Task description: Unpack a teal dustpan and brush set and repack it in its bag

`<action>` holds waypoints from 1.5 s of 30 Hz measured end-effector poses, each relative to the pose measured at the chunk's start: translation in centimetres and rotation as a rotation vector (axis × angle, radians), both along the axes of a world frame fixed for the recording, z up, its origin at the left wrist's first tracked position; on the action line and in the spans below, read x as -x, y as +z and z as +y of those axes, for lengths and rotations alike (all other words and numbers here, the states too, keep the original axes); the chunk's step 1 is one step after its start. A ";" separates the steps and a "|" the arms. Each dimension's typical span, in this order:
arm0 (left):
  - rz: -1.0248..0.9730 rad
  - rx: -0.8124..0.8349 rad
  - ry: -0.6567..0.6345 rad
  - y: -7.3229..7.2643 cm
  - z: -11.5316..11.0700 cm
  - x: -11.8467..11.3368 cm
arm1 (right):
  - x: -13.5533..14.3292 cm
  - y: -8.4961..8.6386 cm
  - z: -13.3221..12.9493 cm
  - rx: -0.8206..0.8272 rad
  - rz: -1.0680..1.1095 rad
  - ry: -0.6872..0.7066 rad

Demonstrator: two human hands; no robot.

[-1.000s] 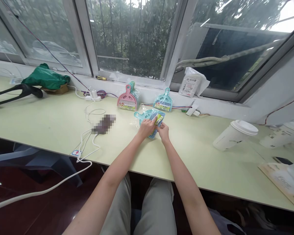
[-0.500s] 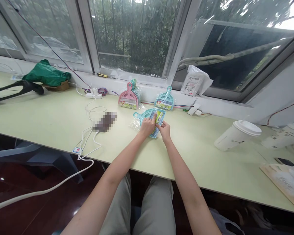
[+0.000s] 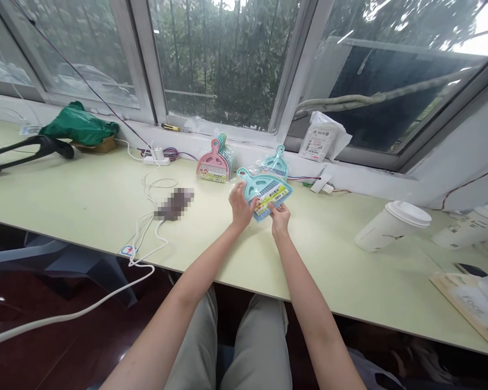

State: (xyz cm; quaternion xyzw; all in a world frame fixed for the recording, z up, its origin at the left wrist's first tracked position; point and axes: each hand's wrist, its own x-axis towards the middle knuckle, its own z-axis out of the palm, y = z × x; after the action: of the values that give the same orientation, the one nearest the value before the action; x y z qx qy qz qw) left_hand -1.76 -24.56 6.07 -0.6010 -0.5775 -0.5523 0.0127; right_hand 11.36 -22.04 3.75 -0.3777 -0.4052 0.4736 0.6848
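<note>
Pale green desk [image 3: 85, 200], two hands [image 3: 239, 206] [image 3: 280, 216], fingers gripping one teal dustpan set [image 3: 266, 196], two cups [image 3: 390, 225] [image 3: 463, 230]

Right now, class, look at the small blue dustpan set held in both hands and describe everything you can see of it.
The dustpan set is a small light-blue plastic pan with a rounded handle at its upper left end, a matching brush tucked in it and a yellow-green label across its front. It is lifted off the table and tilted, with the handle pointing up and left. The left hand grips its left side and the right hand pinches its lower edge. Nothing else touches it.
</note>
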 end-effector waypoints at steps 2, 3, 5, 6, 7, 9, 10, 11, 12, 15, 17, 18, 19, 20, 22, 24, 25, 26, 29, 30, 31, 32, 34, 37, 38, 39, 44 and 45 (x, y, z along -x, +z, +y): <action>-0.286 -0.013 0.057 0.1 0.7 0.1 | 0.1 0.0 0.0 -0.003 0.026 0.002; -0.415 0.010 0.001 0.1 1.1 0.1 | 0.2 0.0 0.0 0.000 0.035 0.008; -0.622 0.135 -0.255 -0.1 1.9 0.0 | 0.3 -0.2 0.0 0.009 0.048 0.015; -0.701 0.225 -0.415 -0.4 2.1 -0.2 | 0.3 -0.3 0.1 0.010 0.049 0.013; -0.762 0.317 -0.570 -0.6 2.2 -0.5 | 0.2 -0.3 0.2 0.007 0.045 0.005; -0.840 0.478 -0.827 -1.1 2.0 -1.1 | -0.1 -0.4 0.4 -0.002 0.033 -0.027; -0.859 0.540 -0.916 -1.4 1.8 -1.4 | -0.3 -0.4 0.5 -0.006 0.034 -0.048; -0.869 0.585 -0.979 -1.5 1.5 -1.7 | -0.5 -0.3 0.6 -0.008 0.042 -0.067; -0.877 0.608 -1.017 -1.5 1.3 -1.8 | -0.7 -0.2 0.7 -0.007 0.059 -0.082; -0.979 0.511 -0.981 -1.3 1.2 -1.9 | -0.6 -0.1 0.7 0.015 0.146 -0.081; -1.077 0.414 -0.904 -1.0 1.5 -1.6 | -0.3 0.0 0.6 0.038 0.189 -0.050; -1.108 0.397 -0.877 -0.9 1.6 -1.4 | -0.1 0.0 0.6 0.047 0.198 -0.034; -1.120 0.407 -0.866 -0.9 1.8 -1.2 | 0.0 0.0 0.6 0.051 0.200 -0.022; -1.118 0.437 -0.874 -0.9 1.9 -1.1 | 0.1 0.1 0.5 0.050 0.199 -0.017; -1.110 0.496 -0.925 -1.1 1.9 -1.1 | 0.2 0.1 0.5 0.040 0.200 -0.031; -1.138 0.504 -0.976 -1.2 1.8 -1.4 | 0.2 0.2 0.4 0.018 0.212 -0.058; -1.162 0.496 -0.987 -1.3 1.7 -1.5 | 0.2 0.3 0.3 0.005 0.221 -0.069; -1.181 0.489 -0.990 -1.3 1.6 -1.6 | 0.2 0.3 0.2 -0.006 0.226 -0.075; -1.166 0.517 -0.975 -1.1 1.5 -1.6 | 0.3 0.2 0.1 -0.014 0.209 -0.071; -1.145 0.535 -0.972 -1.0 1.5 -1.5 | 0.4 0.2 0.1 -0.013 0.197 -0.069; -1.125 0.549 -0.974 -1.0 1.5 -1.4 | 0.4 0.2 0.1 -0.014 0.189 -0.066; -1.109 0.550 -0.975 -1.0 1.6 -1.3 | 0.4 0.1 0.1 -0.019 0.187 -0.064; -1.084 0.521 -0.951 -1.0 1.7 -1.1 | 0.4 0.2 0.2 -0.026 0.188 -0.060; -1.062 0.445 -0.864 -1.2 2.1 -1.0 | 0.4 0.3 0.1 -0.009 0.154 -0.043; -1.066 0.427 -0.842 -1.2 2.3 -0.9 | 0.4 0.3 0.1 -0.002 0.138 -0.033; -1.074 0.415 -0.831 -1.4 2.5 -0.9 | 0.5 0.3 0.0 0.003 0.125 -0.022; -1.056 0.420 -0.759 -1.9 2.9 -0.7 | 0.4 0.3 0.2 0.045 0.147 0.059; -1.036 0.433 -0.741 -2.0 2.9 -0.7 | 0.3 0.4 0.3 0.067 0.160 0.080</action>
State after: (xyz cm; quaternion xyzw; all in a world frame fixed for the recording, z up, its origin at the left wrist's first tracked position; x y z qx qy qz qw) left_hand -1.01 -21.68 4.12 -0.4059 -0.3622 -0.6088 -0.5774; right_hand 11.09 -21.71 4.11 -0.3450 -0.3481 0.5424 0.6824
